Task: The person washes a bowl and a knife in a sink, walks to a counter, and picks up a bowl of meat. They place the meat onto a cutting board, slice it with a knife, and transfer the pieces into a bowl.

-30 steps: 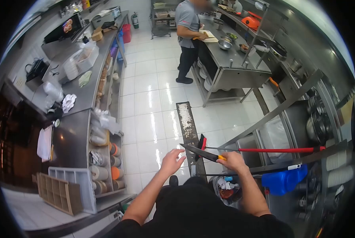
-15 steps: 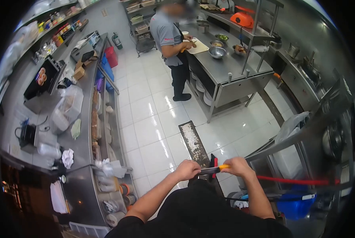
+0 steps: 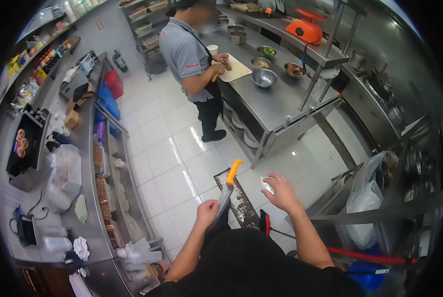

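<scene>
My left hand (image 3: 208,212) is closed on the blade of a knife with a yellow handle (image 3: 234,172). The knife stands tilted, its handle pointing up and away from me. To the right, my right hand (image 3: 279,190) is apart from the knife, fingers spread and slightly curled, with nothing in it. Both hands are in front of my body, above the tiled floor and a dark floor strip (image 3: 241,200) with pale bits on it.
A person in a grey shirt (image 3: 184,49) stands ahead, hands over a white cutting board (image 3: 238,68) on a steel table (image 3: 280,106). Metal bowls (image 3: 264,77) sit there. A long steel counter (image 3: 90,183) runs along the left. A red hose (image 3: 365,256) crosses at the right.
My right hand has let go of the knife's yellow handle and opened. My left hand has moved left, and the knife has swung from level to handle-up. The view has shifted closer to the table.
</scene>
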Available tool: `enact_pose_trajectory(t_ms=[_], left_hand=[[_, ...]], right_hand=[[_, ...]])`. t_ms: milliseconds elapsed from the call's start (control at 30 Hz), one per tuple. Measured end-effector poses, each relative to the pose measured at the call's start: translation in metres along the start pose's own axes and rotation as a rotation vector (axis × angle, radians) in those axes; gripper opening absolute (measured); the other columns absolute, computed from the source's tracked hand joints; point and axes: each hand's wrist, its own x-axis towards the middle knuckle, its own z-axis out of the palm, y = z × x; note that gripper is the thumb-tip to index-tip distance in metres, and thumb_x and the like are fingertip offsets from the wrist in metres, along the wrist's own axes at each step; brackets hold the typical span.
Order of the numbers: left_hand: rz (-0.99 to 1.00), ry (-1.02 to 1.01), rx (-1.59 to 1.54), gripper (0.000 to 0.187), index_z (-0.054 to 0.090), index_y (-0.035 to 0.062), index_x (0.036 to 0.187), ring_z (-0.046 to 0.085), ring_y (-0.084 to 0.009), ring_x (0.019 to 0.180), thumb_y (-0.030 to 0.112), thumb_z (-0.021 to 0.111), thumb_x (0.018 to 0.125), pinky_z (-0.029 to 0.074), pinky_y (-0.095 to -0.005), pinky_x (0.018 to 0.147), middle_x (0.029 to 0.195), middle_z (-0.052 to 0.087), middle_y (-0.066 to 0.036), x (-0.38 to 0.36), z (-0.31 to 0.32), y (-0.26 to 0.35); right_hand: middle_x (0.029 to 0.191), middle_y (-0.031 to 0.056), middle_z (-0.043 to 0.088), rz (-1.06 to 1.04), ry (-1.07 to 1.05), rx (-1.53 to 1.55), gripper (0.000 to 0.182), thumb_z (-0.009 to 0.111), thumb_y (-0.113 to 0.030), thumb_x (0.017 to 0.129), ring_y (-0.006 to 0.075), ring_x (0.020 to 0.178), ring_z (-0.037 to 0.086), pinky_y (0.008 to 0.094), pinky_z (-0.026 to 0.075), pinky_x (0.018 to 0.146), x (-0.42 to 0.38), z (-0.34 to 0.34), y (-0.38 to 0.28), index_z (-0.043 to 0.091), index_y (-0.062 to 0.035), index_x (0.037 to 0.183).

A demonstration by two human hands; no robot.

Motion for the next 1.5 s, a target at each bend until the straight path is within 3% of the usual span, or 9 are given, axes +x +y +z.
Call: enact_pose_trajectory(t_ms=[233,500,667,933,1300,1500], left_hand=[[0.091,-0.030,-0.089,0.024,0.075,0.0019,0.099,0.071,-0.0238,0.072,0.024,0.071,0.093,0.055,-0.0355,0.070,0.081,0.073,-0.014,0.150,-0.019,0.018],[0.249,-0.229,-0.178,0.023,0.074,-0.0009,0.101,0.069,-0.0178,0.072,0.021,0.071,0.094,0.054,-0.0321,0.070,0.081,0.073,-0.013,0.282,-0.013,0.090],[0.240,-0.301,-0.224,0.024,0.074,-0.0010,0.103,0.067,-0.0140,0.074,0.021,0.072,0.094,0.053,-0.0304,0.070,0.082,0.074,-0.010,0.324,0.018,0.116],[0.115,-0.181,-0.304,0.024,0.074,-0.0014,0.103,0.062,-0.0108,0.072,0.021,0.070,0.096,0.050,-0.0286,0.067,0.081,0.071,-0.005,0.379,0.069,0.133],[-0.061,-0.020,-0.553,0.022,0.073,-0.0019,0.100,0.055,-0.0064,0.066,0.019,0.067,0.098,0.044,-0.0241,0.059,0.077,0.065,0.000,0.451,0.126,0.176],[-0.038,0.167,-0.546,0.024,0.074,-0.0014,0.104,0.055,-0.0065,0.072,0.021,0.067,0.098,0.045,-0.0242,0.065,0.080,0.066,0.001,0.487,0.149,0.187]], right_hand=[[0.131,0.0159,0.062,0.198,-0.236,-0.044,0.035,0.073,-0.029,0.090,0.0358,0.122,0.058,0.0452,0.047,0.104,0.045,0.016,0.015,0.070,-0.0082,0.118],[0.120,0.0164,0.067,0.528,-0.094,-0.019,0.033,0.072,-0.026,0.090,0.0362,0.113,0.063,0.0435,0.051,0.096,0.053,-0.009,0.018,0.070,-0.0058,0.116],[0.113,0.0186,0.069,0.679,-0.036,0.016,0.034,0.072,-0.027,0.090,0.0364,0.105,0.067,0.0443,0.053,0.091,0.034,0.016,0.018,0.070,-0.0033,0.115],[0.111,0.0183,0.071,0.884,0.066,0.257,0.034,0.072,-0.024,0.091,0.0301,0.092,0.072,0.0401,0.056,0.083,0.037,0.046,0.049,0.070,-0.0015,0.117],[0.112,0.0172,0.071,0.726,0.061,0.269,0.031,0.073,-0.019,0.090,0.0299,0.085,0.072,0.0397,0.056,0.079,0.105,-0.016,0.168,0.069,-0.0021,0.116],[0.112,0.0173,0.071,0.703,-0.059,0.244,0.032,0.072,-0.020,0.090,0.0301,0.087,0.072,0.0405,0.056,0.080,0.123,-0.029,0.205,0.069,-0.0029,0.117]])
